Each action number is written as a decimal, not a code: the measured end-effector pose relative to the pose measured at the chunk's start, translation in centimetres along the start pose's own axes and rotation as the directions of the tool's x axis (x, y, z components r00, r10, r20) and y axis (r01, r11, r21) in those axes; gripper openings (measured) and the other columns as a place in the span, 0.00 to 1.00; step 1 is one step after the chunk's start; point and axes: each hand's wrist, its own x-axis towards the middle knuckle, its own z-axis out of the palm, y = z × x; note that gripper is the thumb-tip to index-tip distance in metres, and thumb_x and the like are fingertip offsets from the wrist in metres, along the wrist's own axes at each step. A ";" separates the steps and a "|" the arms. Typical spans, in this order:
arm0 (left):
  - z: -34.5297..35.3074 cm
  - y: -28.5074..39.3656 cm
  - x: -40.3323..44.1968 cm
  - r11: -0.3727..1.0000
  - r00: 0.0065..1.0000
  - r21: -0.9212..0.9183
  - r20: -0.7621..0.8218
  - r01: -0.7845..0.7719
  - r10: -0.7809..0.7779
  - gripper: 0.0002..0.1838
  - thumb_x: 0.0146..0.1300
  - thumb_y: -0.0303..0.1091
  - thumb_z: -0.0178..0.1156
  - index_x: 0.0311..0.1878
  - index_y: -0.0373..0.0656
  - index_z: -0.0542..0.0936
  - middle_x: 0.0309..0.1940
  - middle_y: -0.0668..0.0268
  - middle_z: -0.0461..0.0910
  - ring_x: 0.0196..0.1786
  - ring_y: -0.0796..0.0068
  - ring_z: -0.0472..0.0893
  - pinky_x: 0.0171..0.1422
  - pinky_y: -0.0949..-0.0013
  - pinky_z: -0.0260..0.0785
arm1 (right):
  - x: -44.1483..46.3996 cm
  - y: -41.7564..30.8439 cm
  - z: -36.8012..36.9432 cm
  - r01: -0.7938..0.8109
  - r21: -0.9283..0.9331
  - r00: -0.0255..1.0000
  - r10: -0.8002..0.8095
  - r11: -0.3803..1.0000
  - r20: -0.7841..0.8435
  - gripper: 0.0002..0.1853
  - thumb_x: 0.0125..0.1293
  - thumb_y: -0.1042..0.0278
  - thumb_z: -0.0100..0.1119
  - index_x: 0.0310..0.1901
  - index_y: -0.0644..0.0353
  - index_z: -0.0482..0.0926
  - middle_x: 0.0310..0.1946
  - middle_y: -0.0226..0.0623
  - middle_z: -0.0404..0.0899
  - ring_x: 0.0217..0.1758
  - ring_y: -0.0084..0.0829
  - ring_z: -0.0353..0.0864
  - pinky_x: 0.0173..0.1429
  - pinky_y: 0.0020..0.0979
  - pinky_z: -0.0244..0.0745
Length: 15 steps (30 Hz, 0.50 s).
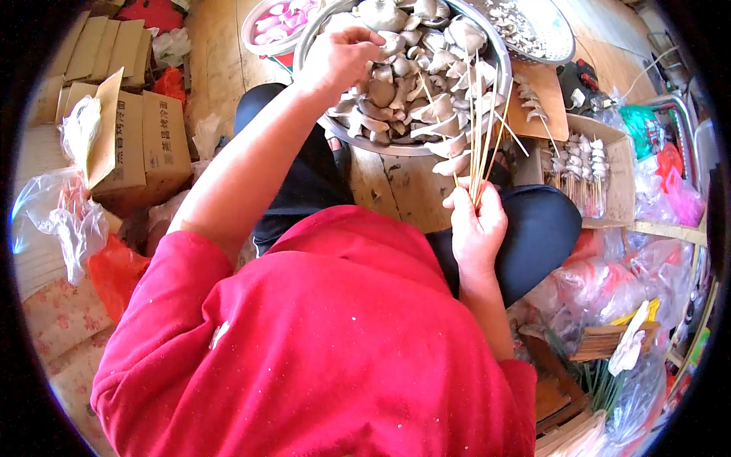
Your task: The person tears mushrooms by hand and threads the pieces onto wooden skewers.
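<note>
My left hand (344, 59) is at the left side of a large metal basin (303, 47) heaped with grey oyster mushrooms (381, 93). Its fingers are curled together against a mushroom in the pile, with the fingertips partly hidden. Low in front of the basin's right side, my right hand (477, 222) is closed round a bunch of thin wooden skewers (478, 129) that fan upward. Mushroom pieces (452, 163) line up along one skewer leaning left from this hand, overlapping the basin's rim.
A bowl of pink-purple pieces (278, 21) stands behind left, and a white colander of small pieces (537, 29) behind right. Filled skewers (585, 169) stand in a cardboard box (618, 199). Another carton (145, 148) is at left; plastic bags (601, 286) lie at right.
</note>
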 end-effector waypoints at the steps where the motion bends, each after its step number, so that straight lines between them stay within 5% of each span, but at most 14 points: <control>1: 0.2 0.3 -0.8 0.945 0.997 -0.320 0.053 0.072 -0.058 0.05 0.60 0.30 0.57 0.38 0.41 0.78 0.20 0.71 0.70 0.15 0.84 0.62 0.18 0.78 0.52 | 0.0 0.0 0.1 0.011 -0.014 1.000 -0.011 1.000 0.008 0.03 0.64 0.77 0.53 0.38 0.63 0.75 0.23 0.29 0.77 0.27 0.17 0.75 0.35 0.19 0.70; 5: 0.9 0.3 -3.5 0.636 0.903 -0.642 0.328 0.428 -0.277 0.01 0.61 0.27 0.53 0.33 0.41 0.73 0.24 0.69 0.71 0.20 0.81 0.66 0.21 0.75 0.59 | 0.0 0.2 0.5 0.055 -0.046 0.998 -0.053 0.997 0.043 0.03 0.64 0.76 0.53 0.39 0.64 0.75 0.24 0.29 0.78 0.27 0.17 0.75 0.35 0.20 0.70; 15: 0.3 0.7 -4.9 0.720 0.877 -0.541 0.437 0.435 -0.201 0.13 0.63 0.37 0.55 0.45 0.39 0.76 0.35 0.64 0.80 0.26 0.78 0.76 0.30 0.72 0.74 | -0.1 0.1 0.3 0.083 -0.132 0.995 -0.074 0.988 0.072 0.04 0.64 0.75 0.54 0.40 0.64 0.76 0.23 0.30 0.78 0.27 0.19 0.77 0.34 0.21 0.71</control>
